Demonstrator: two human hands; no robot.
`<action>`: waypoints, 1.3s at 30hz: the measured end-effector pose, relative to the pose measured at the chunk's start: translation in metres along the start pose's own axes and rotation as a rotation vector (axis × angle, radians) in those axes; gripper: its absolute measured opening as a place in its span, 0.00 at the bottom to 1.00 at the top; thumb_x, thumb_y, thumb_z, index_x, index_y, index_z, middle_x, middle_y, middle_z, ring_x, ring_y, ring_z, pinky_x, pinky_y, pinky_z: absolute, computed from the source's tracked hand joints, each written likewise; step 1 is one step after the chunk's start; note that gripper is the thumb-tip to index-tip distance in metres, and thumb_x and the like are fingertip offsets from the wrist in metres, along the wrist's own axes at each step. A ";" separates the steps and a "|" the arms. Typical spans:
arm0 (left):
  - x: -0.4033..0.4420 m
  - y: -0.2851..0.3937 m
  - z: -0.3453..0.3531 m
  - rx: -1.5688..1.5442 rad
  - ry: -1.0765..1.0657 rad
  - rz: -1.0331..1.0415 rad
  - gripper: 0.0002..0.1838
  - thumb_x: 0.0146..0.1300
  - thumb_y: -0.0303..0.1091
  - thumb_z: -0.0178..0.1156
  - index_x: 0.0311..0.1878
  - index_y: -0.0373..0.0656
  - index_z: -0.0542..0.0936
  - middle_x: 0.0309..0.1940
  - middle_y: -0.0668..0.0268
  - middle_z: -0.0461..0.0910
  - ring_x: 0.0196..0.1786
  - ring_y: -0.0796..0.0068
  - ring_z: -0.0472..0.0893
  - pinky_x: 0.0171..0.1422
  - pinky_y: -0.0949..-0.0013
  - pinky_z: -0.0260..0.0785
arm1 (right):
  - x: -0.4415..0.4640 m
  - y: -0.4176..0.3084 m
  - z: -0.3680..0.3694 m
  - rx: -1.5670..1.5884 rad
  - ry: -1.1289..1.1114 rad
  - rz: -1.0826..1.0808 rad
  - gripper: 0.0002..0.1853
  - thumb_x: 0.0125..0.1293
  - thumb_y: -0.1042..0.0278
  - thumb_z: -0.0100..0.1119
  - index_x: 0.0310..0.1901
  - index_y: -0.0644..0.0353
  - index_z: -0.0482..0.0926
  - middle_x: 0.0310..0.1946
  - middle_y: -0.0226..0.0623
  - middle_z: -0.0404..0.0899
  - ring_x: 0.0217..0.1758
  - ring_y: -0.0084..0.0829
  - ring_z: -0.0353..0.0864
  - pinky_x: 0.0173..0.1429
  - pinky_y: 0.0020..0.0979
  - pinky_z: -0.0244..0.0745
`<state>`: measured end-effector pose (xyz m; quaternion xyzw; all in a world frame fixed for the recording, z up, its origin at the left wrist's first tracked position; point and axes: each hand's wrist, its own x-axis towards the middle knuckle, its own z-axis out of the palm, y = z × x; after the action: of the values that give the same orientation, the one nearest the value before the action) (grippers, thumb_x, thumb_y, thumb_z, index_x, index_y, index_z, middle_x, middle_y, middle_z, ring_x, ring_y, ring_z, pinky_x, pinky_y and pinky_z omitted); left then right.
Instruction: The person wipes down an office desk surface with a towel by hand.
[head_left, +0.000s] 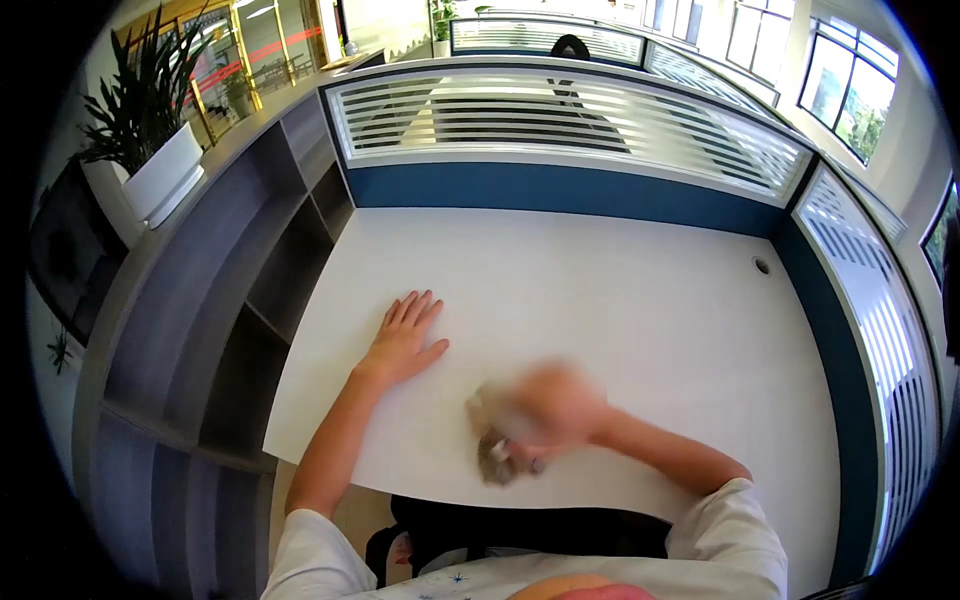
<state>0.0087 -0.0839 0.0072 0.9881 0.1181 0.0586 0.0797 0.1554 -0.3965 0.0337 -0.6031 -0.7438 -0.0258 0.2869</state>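
Note:
On the left part of the white desk, my left hand lies flat with its fingers spread. Nothing is in it. Nearer the middle of the desk, my right hand is smeared by motion. It is on a crumpled greyish-beige cloth, which touches the desktop near its front edge. The cloth sticks out to the left of and below my right hand. The fingers of that hand are too blurred to make out.
Dark grey shelves border the desk on the left, with a potted plant on top. A blue partition with striped glass runs along the back and right. A cable hole is at the back right.

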 end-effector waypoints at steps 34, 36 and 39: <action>0.001 0.001 -0.003 -0.007 -0.042 -0.030 0.41 0.81 0.57 0.57 0.88 0.44 0.62 0.91 0.55 0.54 0.93 0.51 0.48 0.96 0.46 0.37 | -0.005 0.008 0.009 -0.400 0.156 0.134 0.33 0.76 0.33 0.60 0.48 0.64 0.82 0.42 0.46 0.84 0.47 0.45 0.83 0.62 0.47 0.75; 0.001 -0.001 -0.003 -0.008 -0.047 -0.032 0.41 0.81 0.57 0.57 0.89 0.45 0.62 0.91 0.55 0.54 0.93 0.51 0.48 0.96 0.46 0.37 | -0.006 -0.027 0.018 -0.365 0.086 0.097 0.33 0.78 0.32 0.58 0.47 0.64 0.82 0.41 0.46 0.83 0.46 0.44 0.83 0.61 0.46 0.76; 0.001 -0.002 -0.003 -0.001 -0.037 -0.017 0.42 0.81 0.57 0.57 0.89 0.45 0.62 0.91 0.54 0.54 0.93 0.51 0.48 0.96 0.46 0.37 | -0.005 -0.061 0.018 -0.238 0.023 0.000 0.33 0.79 0.31 0.56 0.42 0.62 0.80 0.36 0.44 0.81 0.44 0.42 0.83 0.54 0.42 0.78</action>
<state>0.0089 -0.0812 0.0097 0.9879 0.1249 0.0396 0.0827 0.0935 -0.4104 0.0346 -0.6326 -0.7321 -0.1208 0.2220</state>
